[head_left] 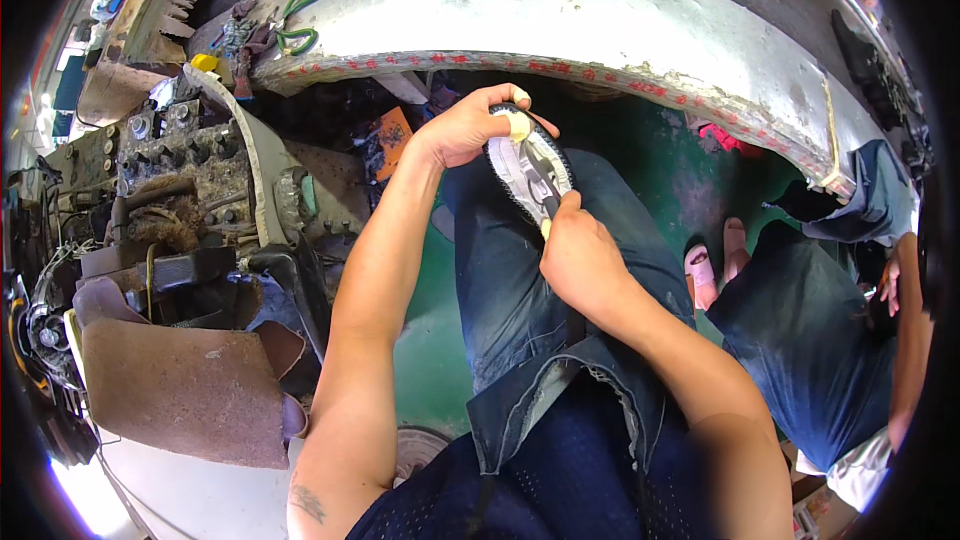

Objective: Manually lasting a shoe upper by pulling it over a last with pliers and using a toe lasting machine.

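Observation:
Above my lap is a shoe part (512,168), long and oval, with a whitish face and a dark, textured rim. My left hand (468,130) grips its far end, the thumb lying over the edge. Pale yellow covers wrap some of my fingertips. My right hand (585,255) is closed at the near end around a slim dark tool (549,198), whose tip lies against the whitish face. Most of the tool is hidden in my fist, so its exact kind does not show.
A pale metal bench (480,10) curves across the far side, with a green looped object (298,18) and dark rags (240,35) on it. Greasy machinery (185,145) and a brown pad (180,385) stand left. A co-worker's legs (800,340) are close on the right.

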A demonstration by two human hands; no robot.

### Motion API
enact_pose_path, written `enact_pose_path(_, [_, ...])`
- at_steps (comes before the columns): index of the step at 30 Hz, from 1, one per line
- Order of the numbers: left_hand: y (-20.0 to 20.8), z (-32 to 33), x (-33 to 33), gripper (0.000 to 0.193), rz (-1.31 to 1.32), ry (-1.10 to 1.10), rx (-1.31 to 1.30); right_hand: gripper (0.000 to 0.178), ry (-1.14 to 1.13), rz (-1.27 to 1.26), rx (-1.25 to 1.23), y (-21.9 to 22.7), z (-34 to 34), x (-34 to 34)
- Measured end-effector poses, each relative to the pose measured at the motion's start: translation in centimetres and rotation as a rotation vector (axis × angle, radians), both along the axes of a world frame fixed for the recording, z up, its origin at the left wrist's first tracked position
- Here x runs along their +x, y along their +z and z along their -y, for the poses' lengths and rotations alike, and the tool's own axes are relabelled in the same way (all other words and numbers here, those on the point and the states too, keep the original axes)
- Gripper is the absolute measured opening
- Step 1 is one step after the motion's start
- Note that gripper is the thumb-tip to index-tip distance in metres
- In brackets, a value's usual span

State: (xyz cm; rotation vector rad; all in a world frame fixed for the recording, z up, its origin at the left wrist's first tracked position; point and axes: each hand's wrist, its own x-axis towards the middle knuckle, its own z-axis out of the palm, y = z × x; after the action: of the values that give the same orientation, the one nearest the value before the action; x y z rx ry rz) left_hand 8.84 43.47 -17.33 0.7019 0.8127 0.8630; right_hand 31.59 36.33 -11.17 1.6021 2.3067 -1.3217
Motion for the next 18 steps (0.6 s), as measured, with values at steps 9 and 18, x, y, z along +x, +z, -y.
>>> enact_pose_path(9, [0.7,1.0,0.5,0.035,-0.099,0.074,0.104,0.025,0.093,-0.306,0.006,0.9,-1.5,5.9])
enact_pose_path(18, [-1.6,2.2,2.4,0.047,0.091,0.242,0.275,0.018,-0.288,-0.486,0.151,0.9,-3.4,2.5])
